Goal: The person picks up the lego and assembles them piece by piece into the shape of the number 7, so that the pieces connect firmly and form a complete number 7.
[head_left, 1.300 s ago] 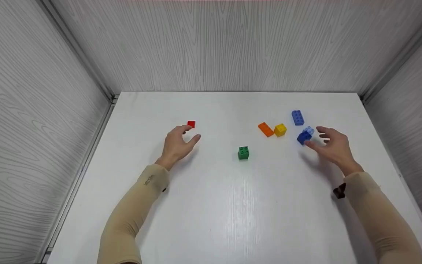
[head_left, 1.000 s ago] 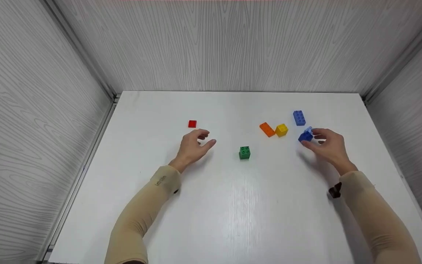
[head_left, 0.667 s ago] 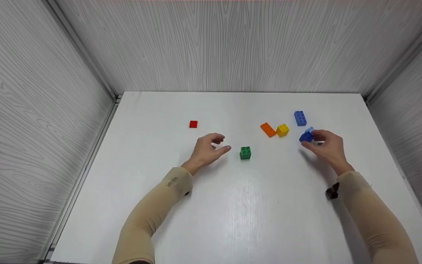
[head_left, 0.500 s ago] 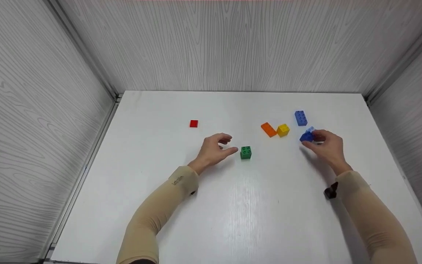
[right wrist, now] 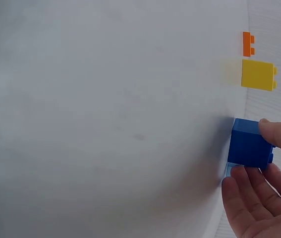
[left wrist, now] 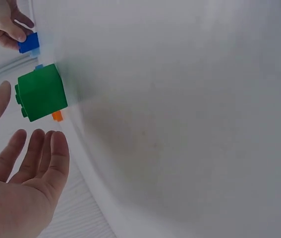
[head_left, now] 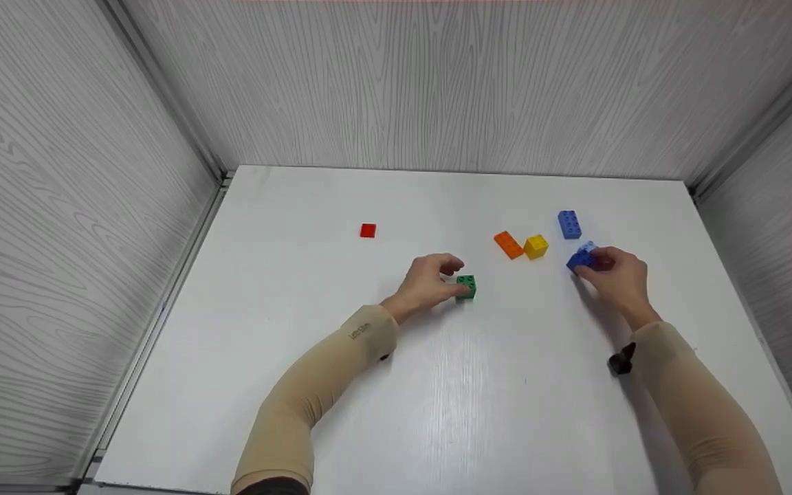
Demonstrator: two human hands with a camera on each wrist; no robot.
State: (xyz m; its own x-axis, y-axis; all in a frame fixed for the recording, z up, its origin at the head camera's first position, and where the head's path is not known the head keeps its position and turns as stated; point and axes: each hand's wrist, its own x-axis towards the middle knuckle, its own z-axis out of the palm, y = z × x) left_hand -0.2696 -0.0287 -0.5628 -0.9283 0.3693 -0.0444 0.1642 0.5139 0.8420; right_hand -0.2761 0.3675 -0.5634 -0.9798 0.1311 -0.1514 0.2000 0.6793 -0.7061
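A green brick (head_left: 466,287) with studs on top stands on the white table, and my left hand (head_left: 430,283) is spread at its left side. In the left wrist view the thumb and the curved fingers (left wrist: 41,158) stand apart with the green brick (left wrist: 42,93) just beyond their tips. At the right, my right hand (head_left: 617,278) pinches a dark blue brick (head_left: 579,260) between thumb and fingers. The right wrist view has the thumb on the stud edge of the dark blue brick (right wrist: 249,143). A light blue brick (head_left: 587,246) shows just behind it, partly hidden.
An orange flat brick (head_left: 508,245) lies beside a yellow brick (head_left: 535,247), left of my right hand. Farther back is a medium blue long brick (head_left: 569,225). A small red tile (head_left: 368,230) lies at the back left. Grey wood-grain panels (head_left: 396,82) enclose the table (head_left: 265,385).
My left hand has travelled right and slightly nearer, from the red tile to the green brick. The right hand has closed in on the dark blue brick and pinches it. The bricks barely moved.
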